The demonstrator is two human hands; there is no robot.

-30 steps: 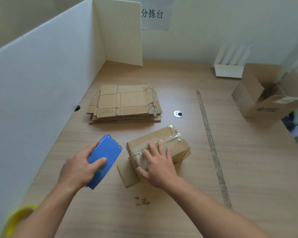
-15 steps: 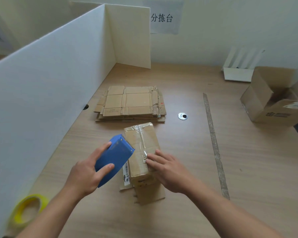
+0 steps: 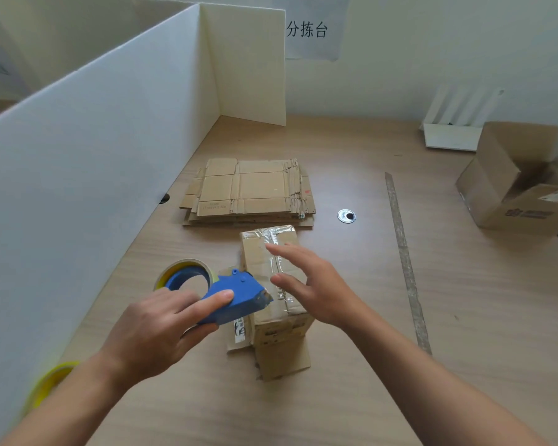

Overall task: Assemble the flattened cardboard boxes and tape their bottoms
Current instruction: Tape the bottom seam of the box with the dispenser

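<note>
A small assembled cardboard box [image 3: 258,252] stands on the table in front of me, bottom side up, with clear tape running lengthwise over its seam and loose flaps spread on the table below. My left hand [image 3: 155,326] grips a blue tape dispenser [image 3: 236,297], whose front edge rests at the box's near left side. My right hand [image 3: 313,284] hovers just above the box with fingers spread, holding nothing. A stack of flattened cardboard boxes [image 3: 248,191] lies behind the box.
A white partition [image 3: 94,149] walls off the left side. A yellow tape roll [image 3: 49,381] lies at the near left. An open cardboard box [image 3: 516,181] sits at the right edge, a white rack [image 3: 455,123] behind it. A tape strip [image 3: 403,252] runs along the table.
The box was turned from lying crosswise to pointing away from me. My right hand lifted off it and spread open. The dispenser tilted down toward the box's near end.
</note>
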